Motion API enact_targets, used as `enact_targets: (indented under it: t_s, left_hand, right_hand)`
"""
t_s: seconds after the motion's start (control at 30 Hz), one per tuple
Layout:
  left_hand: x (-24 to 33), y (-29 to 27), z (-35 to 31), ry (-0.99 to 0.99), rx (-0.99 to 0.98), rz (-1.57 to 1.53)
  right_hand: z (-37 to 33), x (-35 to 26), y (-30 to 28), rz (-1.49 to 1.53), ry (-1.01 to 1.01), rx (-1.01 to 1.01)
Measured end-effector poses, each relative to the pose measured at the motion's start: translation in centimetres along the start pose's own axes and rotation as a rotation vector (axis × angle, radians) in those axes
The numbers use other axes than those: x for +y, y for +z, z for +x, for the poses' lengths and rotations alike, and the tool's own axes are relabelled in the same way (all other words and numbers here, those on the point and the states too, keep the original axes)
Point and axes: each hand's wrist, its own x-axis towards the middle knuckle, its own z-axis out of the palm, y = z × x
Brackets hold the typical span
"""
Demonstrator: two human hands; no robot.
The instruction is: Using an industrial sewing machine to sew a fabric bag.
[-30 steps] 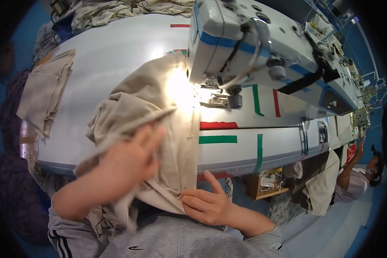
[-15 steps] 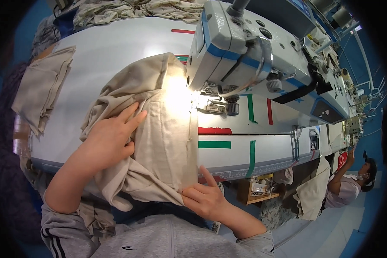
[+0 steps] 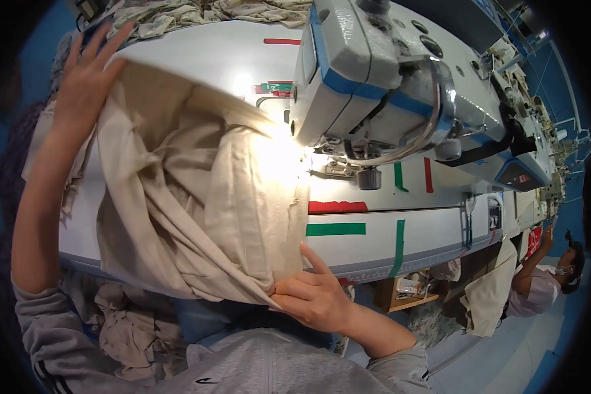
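A beige cloth piece (image 3: 177,190), loosely folded and seamed, lies under the lit needle area of a white and blue sewing machine (image 3: 348,72). At its upper left corner is my left hand (image 3: 85,88), fingers stretched and spread, with the raised cloth edge against its thumb side. Close to the table's front edge, my right hand (image 3: 315,299) pinches the near corner of the cloth, its index finger pointing out along the cloth's right edge. The bright lamp washes out the cloth by the presser foot (image 3: 335,164).
Patterned fabric (image 3: 243,10) is heaped at the back of the white table (image 3: 210,49). Green tape (image 3: 335,229) and red tape (image 3: 338,207) mark its surface. An open wooden drawer (image 3: 407,295) hangs below. Another person (image 3: 542,282) works at the far right.
My left hand has gone from the middle of the cloth to its far left, and the cloth there is lifted and spread open. My right hand keeps its pinch at the near corner.
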Motion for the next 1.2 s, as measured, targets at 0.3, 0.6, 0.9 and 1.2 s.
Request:
enact_targets:
  t_s: [0.3,0.6,0.9,1.2]
  left_hand:
    - [4.1,-16.2,4.2,0.114,-0.149,-0.436]
    - [17.3,-13.9,-2.4,0.098,-0.549,-0.969]
    - [19.9,-16.9,-1.2,0.15,-0.076,-1.353]
    - [22.2,-14.3,-1.6,0.095,-0.123,-1.275]
  right_hand:
    - [-3.6,-1.2,2.3,0.169,-0.063,-0.267]
    - [-5.6,-2.9,2.0,-0.01,-0.153,-0.036]
    - [-2.3,-1.8,-0.5,0.073,-0.109,-0.035]
    - [4.1,7.8,-5.6,-0.532,0.266,0.1]
